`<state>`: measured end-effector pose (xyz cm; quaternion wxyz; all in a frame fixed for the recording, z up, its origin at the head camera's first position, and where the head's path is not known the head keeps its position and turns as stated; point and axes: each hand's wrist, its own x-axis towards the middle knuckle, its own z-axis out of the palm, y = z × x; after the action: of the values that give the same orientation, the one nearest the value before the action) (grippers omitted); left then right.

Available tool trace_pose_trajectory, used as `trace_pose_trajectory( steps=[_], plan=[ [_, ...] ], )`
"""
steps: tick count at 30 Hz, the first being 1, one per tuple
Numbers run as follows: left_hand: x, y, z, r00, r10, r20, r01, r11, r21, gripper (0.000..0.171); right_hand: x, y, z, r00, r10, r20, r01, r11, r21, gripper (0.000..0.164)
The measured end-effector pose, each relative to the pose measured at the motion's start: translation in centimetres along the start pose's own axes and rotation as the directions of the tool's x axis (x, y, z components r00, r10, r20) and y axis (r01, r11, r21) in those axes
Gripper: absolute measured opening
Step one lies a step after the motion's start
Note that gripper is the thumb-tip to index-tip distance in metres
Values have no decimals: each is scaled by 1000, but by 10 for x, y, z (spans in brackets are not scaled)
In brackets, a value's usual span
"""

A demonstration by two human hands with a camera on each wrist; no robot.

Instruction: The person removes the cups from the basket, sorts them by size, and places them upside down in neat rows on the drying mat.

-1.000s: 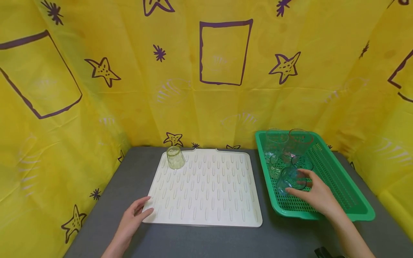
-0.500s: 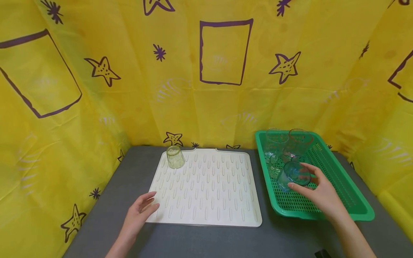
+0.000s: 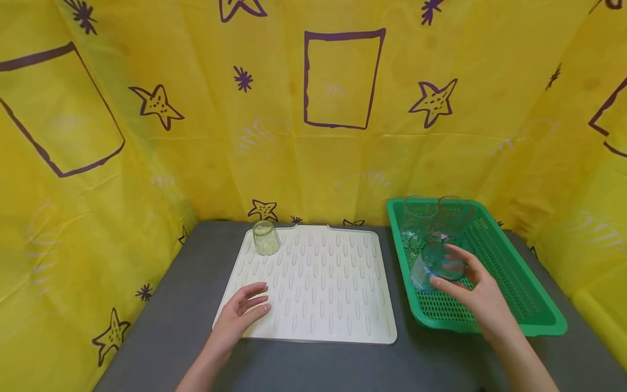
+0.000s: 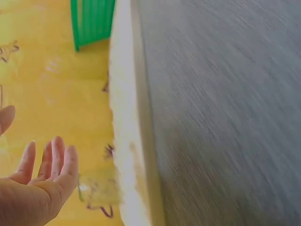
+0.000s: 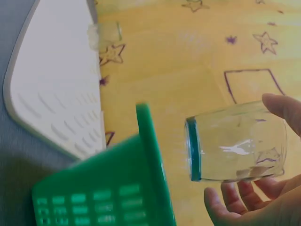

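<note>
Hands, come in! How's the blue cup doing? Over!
Right hand gripping blue glass over green basket. Left hand holding nothing, over white mat. Other glasses close behind blue glass.

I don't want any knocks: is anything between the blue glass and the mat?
The basket's left rim stands between the blue glass, in the right hand, and the mat. Nothing else visible is in the way.

The relaxed left hand (image 3: 241, 311) bends its fingers slightly; the right hand (image 3: 476, 289) grips.
</note>
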<state>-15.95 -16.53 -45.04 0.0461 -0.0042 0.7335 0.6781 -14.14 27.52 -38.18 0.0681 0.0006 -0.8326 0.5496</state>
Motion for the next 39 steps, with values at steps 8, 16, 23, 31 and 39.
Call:
trace_pose_trajectory(
  steps=[8,16,23,31,39],
  plan=[
    [4,9,29,995,49,86,-42,995,-91,47,-4,-9,19,999,-32,36,29,997,76,66],
    [9,16,60,977,88,193,-62,989,-134,51,-6,-15,39,997,-25,74,15,991,132,68],
    [9,21,83,954,133,269,-97,985,-142,54,-7,-17,52,992,-43,114,27,990,137,70],
    [9,23,105,926,170,338,-121,980,-161,57,-9,-20,66,985,-57,166,24,981,194,70],
    [9,26,120,914,202,352,-161,977,-142,58,-10,-21,78,975,-63,214,15,975,222,70]
  ],
)
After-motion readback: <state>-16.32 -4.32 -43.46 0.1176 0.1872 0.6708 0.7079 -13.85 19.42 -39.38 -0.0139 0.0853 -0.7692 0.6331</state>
